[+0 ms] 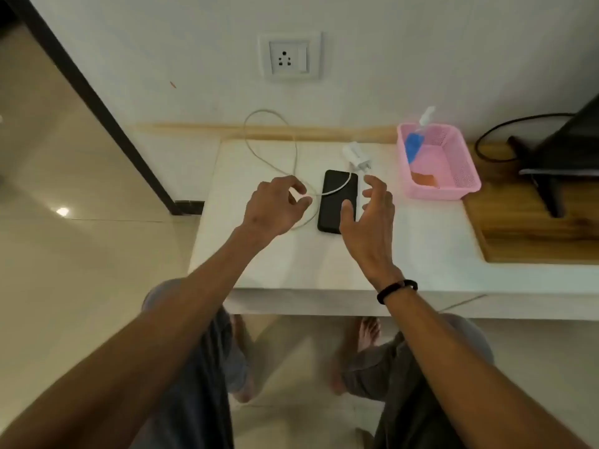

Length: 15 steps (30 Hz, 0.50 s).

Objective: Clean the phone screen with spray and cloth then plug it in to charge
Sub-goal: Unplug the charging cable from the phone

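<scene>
A black phone (pixel 335 202) lies screen up on the white table (pixel 421 247). A white charging cable (pixel 269 163) crosses its top end, loops toward the wall and runs from the white plug adapter (pixel 355 154) just behind the phone. My left hand (pixel 275 207) is left of the phone, thumb and forefinger pinched on the cable. My right hand (pixel 372 218) hovers open over the phone's right edge, fingers spread toward the adapter. A blue spray bottle (pixel 413 147) and an orange cloth (pixel 424 179) lie in a pink basket (pixel 466 176).
A wall socket (pixel 290 56) sits above the table's back edge. On the right, a wooden board (pixel 518 234) carries a black screen on a stand (pixel 551 163) with a black cord (pixel 486 140). A dark door frame (pixel 97 102) runs down the left.
</scene>
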Available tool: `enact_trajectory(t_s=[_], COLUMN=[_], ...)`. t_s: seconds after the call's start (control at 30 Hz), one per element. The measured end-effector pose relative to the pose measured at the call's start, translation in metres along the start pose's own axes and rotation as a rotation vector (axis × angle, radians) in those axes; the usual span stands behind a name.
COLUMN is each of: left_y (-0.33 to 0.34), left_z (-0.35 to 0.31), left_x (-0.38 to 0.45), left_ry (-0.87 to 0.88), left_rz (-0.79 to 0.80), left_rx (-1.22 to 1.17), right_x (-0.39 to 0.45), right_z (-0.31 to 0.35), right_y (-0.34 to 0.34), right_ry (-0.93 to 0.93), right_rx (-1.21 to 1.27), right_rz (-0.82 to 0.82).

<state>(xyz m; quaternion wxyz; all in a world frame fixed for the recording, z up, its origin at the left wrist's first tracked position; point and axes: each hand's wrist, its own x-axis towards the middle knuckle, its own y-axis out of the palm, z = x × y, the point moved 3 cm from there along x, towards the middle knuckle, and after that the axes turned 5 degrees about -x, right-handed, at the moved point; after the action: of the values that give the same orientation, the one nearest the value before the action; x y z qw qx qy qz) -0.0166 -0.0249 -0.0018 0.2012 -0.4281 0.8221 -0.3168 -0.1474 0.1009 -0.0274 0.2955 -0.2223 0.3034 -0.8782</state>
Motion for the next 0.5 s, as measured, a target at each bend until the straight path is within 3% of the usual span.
enact_trajectory(t_s=[0.13,0.37,0.5], left_y=[0.026,0.058,0.073], left_z=[0.018,0.018,0.025], left_x=[0.031,0.068,0.070], left_ry=[0.008,0.169,0.112], left_rz=[0.159,0.123,0.188], left_rx=[0.053,0.186,0.276], right_x=[0.024,0.052,0.048], right_z=[-0.017,-0.024,-0.020], right_y=[0.028,0.053,0.060], right_ry=[0.096,0.097,0.085], right_rx=[-0.079,-0.294,-0.365], right_rz=[0.088,0.270,0.299])
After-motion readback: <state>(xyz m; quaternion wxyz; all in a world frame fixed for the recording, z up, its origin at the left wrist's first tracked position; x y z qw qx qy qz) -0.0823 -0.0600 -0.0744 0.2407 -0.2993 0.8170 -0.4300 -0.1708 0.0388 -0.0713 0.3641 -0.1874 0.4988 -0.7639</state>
